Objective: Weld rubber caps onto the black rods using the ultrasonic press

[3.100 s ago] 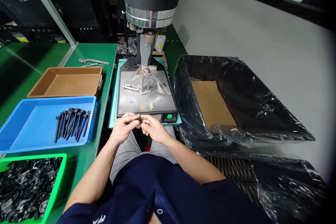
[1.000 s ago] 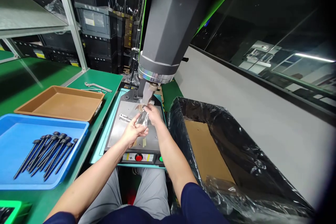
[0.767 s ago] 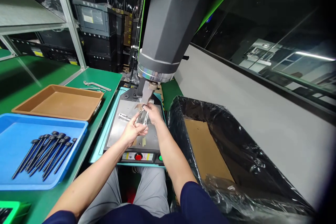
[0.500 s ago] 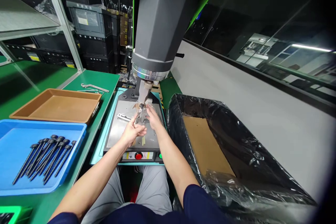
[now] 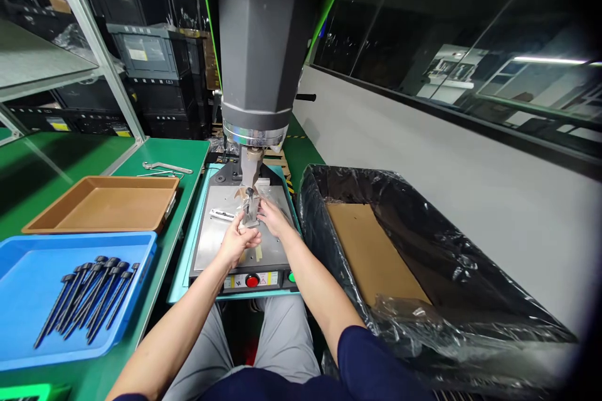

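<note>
Under the tapered metal tool [image 5: 250,169] of a large grey press head [image 5: 256,50], a small metal holder [image 5: 251,218] stands on the steel plate [image 5: 209,250]. A dark round-headed part [image 5: 249,192] shows at the top of the holder. My left hand [image 5: 237,243] is at the holder's near left side, thumb raised against it and the other fingers curled; what they grip is hidden. At the right side, my right hand [image 5: 273,218] reaches in with its fingers extended, fingertips touching or very near the holder.
On the left bench are a blue tray [image 5: 28,263] of several black round-headed rods [image 5: 89,294], a brown tray [image 5: 108,203] and a wrench [image 5: 167,167]. A red button [image 5: 253,280] is on the machine's front. A bin lined with black plastic [image 5: 324,225] stands right, cardboard [image 5: 371,250] inside.
The camera view has shifted slightly, moving the press head left in the picture. Both hands stay at the holder; my right hand sits slightly lower along its side.
</note>
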The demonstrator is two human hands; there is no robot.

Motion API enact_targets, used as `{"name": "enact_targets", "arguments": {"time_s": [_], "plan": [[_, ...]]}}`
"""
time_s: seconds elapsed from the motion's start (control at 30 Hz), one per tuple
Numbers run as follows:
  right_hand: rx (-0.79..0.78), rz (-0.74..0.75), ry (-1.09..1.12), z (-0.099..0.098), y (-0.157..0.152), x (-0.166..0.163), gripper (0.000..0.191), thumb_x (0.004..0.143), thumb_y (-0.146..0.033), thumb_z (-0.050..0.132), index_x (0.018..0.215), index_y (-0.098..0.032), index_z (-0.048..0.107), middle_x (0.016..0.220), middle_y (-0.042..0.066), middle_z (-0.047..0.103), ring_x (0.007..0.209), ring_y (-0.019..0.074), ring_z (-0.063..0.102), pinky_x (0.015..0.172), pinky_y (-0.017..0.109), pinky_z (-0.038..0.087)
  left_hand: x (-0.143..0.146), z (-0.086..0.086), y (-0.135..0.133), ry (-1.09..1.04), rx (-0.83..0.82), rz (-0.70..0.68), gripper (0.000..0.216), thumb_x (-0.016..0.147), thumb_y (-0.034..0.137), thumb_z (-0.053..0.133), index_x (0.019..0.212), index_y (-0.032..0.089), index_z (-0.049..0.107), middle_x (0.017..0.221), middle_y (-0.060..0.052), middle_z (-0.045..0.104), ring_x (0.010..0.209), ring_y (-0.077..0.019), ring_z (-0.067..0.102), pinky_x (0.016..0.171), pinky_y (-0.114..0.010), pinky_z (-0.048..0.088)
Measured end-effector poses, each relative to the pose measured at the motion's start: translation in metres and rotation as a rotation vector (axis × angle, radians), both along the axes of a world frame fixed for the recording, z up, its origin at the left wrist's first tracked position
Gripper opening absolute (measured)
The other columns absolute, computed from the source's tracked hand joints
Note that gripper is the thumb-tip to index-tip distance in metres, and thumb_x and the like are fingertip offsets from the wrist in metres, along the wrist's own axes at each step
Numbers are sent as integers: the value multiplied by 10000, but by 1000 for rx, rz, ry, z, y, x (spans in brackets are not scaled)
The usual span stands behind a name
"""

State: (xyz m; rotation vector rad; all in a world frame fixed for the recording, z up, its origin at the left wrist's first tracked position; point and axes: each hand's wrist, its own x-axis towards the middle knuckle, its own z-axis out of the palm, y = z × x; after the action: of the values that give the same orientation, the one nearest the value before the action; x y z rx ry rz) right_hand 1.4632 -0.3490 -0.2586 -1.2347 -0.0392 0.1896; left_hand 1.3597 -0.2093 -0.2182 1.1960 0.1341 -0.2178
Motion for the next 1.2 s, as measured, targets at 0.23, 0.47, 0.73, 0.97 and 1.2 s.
{"name": "enact_targets", "arguments": {"time_s": [0.23,0.47,0.73,0.97,1.2], "plan": [[91,-153,172,-37,-15,-45,282,658,-267,809,886,-159,684,972,98,717,920,205,694,944,392,505,2,-8,1,32,57,-49,926,681,311,831,1438,121,333,799,-74,737,650,-159,694,649,-273,547],[-66,-369,137,-69,-57,-119,338,693,-373,754,945,-166,667,969,111,698,800,218,692,750,387,564,-29,-42,32,-17,444,-110,757,711,362,767,1340,72,462,751,-36,684,709,-184,671,703,-324,533],[-1048,-641,-312,-108,-100,-190,528,809,-451,608,1265,-185,601,1313,169,522,1241,324,483,997,510,444,-113,-108,111,-300,1192,426,609,781,481,633,1292,158,559,1316,-177,542,1259,-354,485,1055,-520,392],[-1064,-533,-189,-141,-107,-199,791,835,-531,567,1488,-148,335,1364,202,488,1237,334,517,978,465,465,-116,-139,126,-167,1079,344,689,775,530,615,1367,199,489,1239,-136,569,1092,-295,594,914,-442,504],[-1049,-585,-176,-139,-109,-189,678,820,-533,576,1372,-147,496,1242,175,576,1180,328,557,996,457,452,-100,-146,132,-105,1060,369,716,696,618,650,1257,179,581,1123,-119,602,1033,-322,600,897,-471,499]]}}
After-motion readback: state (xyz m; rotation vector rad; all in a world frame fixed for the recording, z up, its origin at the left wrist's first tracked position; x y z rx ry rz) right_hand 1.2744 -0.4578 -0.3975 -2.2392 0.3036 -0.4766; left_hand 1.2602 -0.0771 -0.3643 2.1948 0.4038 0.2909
